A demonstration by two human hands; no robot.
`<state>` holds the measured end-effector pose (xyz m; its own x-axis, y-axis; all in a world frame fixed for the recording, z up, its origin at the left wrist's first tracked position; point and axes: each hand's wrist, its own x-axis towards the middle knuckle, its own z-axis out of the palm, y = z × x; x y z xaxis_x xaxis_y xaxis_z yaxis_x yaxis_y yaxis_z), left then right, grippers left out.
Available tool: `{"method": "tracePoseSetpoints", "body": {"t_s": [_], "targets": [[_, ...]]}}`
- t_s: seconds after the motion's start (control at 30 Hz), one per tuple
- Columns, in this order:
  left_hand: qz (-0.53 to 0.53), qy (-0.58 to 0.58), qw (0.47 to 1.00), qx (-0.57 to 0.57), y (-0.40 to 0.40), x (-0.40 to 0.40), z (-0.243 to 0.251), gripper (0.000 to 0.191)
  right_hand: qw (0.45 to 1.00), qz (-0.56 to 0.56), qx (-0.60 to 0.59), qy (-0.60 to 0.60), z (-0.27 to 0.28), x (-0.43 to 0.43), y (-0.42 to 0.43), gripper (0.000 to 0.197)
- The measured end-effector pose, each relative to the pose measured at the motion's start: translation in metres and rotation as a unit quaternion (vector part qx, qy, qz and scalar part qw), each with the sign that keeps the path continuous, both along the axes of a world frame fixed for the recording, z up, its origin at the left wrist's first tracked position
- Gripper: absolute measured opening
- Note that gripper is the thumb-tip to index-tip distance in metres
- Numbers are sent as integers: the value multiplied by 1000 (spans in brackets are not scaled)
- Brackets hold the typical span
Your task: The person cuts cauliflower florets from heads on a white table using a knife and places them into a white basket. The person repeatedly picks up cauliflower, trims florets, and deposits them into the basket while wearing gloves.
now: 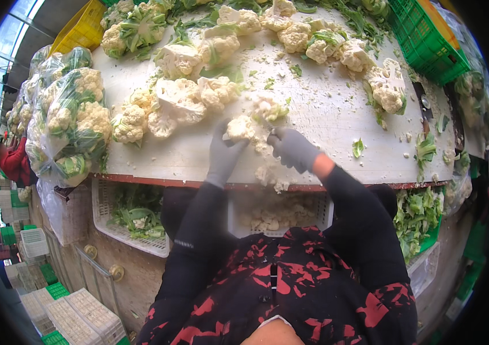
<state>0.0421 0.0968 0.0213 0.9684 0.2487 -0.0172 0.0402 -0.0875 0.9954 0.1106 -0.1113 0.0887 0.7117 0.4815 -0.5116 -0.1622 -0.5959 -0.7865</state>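
Observation:
My left hand [227,153], in a grey glove, holds a cauliflower piece [241,127] just above the white tabletop. Close beside it, my right hand [292,148], also gloved, is closed around a small knife, mostly hidden by the fingers; its blurred blade [265,122] points towards the cauliflower. Another blurred cauliflower piece [270,108] lies just beyond the blade. Below my hands, loose florets [270,176] blur at the table's red front edge. Under that edge stands a white crate [236,215] with cut florets [281,215] inside.
Cauliflower heads [179,97] lie in an arc across the table [313,99]. Bagged cauliflowers [72,116] stand at the left. A white crate of leaves [130,244] and a green crate [432,233] flank my legs. Another knife [423,105] lies at the right. A person in red [15,161] is far left.

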Motion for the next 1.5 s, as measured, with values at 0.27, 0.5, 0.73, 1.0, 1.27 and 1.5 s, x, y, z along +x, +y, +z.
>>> {"method": "tracePoseSetpoints", "body": {"t_s": [0.27,0.5,0.73,1.0,1.27,1.5], "targets": [[-48,6,932,-358,-39,-53,50,77,975,-91,119,-167,5,-74,19,37],[13,21,989,-146,-41,-65,45,76,912,94,-23,-398,-17,-117,5,15],[61,32,987,-147,-44,-71,30,67,898,173,-76,-398,-39,-114,18,16],[59,64,976,-201,-30,-57,19,62,873,272,-75,-398,-37,-74,31,18],[47,85,925,-368,-6,-62,19,49,993,93,-6,69,-11,-24,5,26],[-66,155,913,-372,9,-74,14,37,952,135,-12,-274,-31,-86,5,24]]}}
